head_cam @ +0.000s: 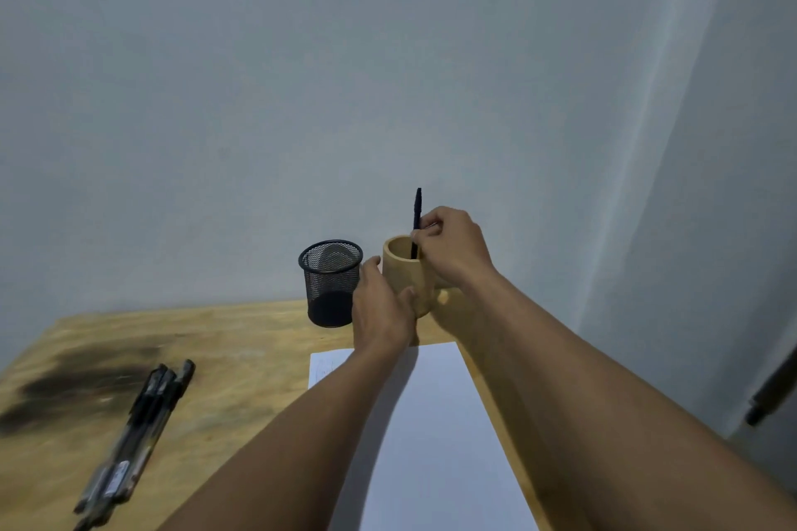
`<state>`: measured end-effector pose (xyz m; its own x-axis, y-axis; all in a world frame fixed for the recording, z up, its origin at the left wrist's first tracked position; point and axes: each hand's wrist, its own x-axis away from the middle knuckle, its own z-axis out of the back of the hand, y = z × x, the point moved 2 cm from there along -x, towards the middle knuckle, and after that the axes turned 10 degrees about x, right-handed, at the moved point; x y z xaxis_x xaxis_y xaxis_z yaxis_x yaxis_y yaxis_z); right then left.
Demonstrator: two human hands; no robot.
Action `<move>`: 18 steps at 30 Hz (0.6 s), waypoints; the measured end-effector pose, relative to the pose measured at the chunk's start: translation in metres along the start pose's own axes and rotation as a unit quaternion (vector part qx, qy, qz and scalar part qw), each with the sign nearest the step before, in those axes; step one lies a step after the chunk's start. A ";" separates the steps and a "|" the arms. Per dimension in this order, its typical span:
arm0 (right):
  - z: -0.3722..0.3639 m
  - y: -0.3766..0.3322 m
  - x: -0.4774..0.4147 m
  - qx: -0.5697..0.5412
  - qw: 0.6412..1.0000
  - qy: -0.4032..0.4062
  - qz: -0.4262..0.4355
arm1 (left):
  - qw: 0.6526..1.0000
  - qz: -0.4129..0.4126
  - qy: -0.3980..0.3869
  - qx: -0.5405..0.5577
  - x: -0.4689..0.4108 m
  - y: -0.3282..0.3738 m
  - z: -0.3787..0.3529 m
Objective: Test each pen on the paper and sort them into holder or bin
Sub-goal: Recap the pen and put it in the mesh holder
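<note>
Black pen [417, 207] (right hand [453, 248]) in holder [403, 278]

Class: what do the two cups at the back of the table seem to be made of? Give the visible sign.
Black cup: likely metal wire mesh, matt; light shows through its fine grid. Tan cup: probably wood or bamboo, smooth, pale; thick opaque wall, grain too blurred.

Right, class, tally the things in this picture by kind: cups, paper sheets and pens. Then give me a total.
Cups: 2, the black mesh cup and the wooden cup
Paper sheets: 1, the paper sheet
Pens: about 4, 1 pen in the right hand, roughly 3 in the blurred bundle
Total: about 7
</note>
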<state>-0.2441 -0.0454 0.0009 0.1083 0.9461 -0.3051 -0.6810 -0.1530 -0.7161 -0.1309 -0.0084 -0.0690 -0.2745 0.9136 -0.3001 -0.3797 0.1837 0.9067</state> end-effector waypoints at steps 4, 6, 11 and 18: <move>-0.006 0.010 -0.004 -0.003 1.000 0.004 -0.019 | 1.000 -0.017 0.008 0.022 -0.002 -0.003 -0.005; -0.006 0.015 -0.005 -0.005 1.000 0.013 -0.026 | 0.999 -0.018 0.012 0.033 -0.002 -0.005 -0.007; 0.000 0.016 -0.002 0.019 0.999 0.041 -0.012 | 0.999 -0.018 0.003 0.032 -0.001 -0.004 -0.003; 0.012 -0.011 0.020 0.079 0.993 0.024 0.086 | 0.998 -0.031 0.017 -0.043 0.014 0.006 0.040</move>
<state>-0.2429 -0.0219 0.0100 0.0113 0.8945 -0.4468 -0.7966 -0.2620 -0.5447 -0.1018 0.0202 -0.0560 -0.2767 0.8886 -0.3659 -0.4717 0.2061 0.8573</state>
